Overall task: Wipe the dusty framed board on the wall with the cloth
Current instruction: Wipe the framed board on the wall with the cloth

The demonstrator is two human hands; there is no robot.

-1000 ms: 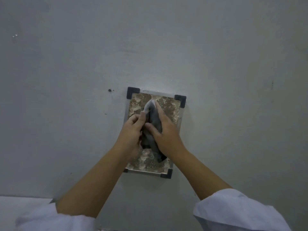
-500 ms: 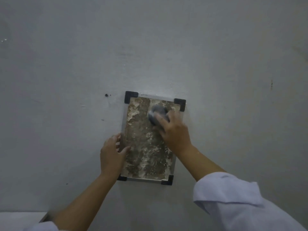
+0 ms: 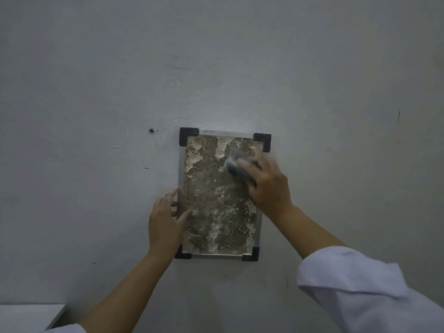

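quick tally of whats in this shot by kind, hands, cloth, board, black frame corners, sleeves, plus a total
hands: 2, left hand and right hand
cloth: 1, cloth
board: 1, board
black corners: 4, at
sleeves: 2, at and
total: 10

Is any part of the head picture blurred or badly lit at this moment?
In the head view, the right hand and the cloth it presses on the framed board are smeared by motion; the left hand at the frame's left edge is sharper; the light is dim, brightest on the wall above the board.
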